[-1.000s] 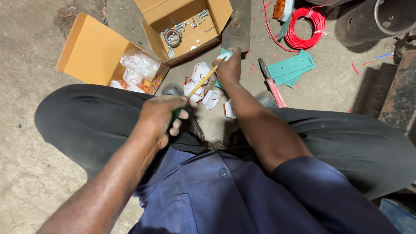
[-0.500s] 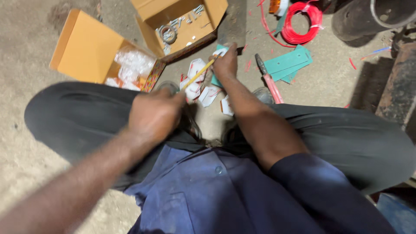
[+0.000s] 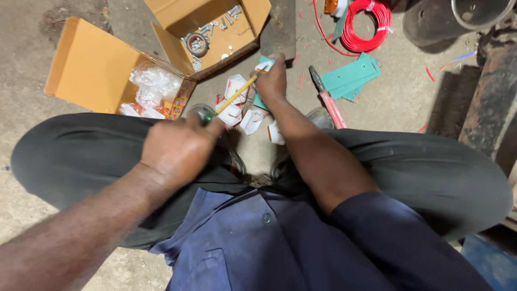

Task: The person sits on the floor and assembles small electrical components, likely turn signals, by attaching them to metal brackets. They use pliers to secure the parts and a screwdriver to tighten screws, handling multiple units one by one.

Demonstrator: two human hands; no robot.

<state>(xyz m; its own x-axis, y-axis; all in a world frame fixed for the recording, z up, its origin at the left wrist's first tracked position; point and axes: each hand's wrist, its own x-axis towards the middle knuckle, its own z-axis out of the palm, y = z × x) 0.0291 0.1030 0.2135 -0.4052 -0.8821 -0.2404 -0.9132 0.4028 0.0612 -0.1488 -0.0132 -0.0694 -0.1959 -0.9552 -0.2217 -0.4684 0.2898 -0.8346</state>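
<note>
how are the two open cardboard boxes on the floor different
The left box holds clear plastic bags; the upper box holds loose metal screws and a ring. The left box sits nearer the left hand, the upper box nearer the right hand. Both are brown, flaps open.

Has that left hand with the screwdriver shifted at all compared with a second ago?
Yes. The left hand has moved forward, toward the open cardboard box on the floor, bringing the screwdriver nearer the right hand.
</note>
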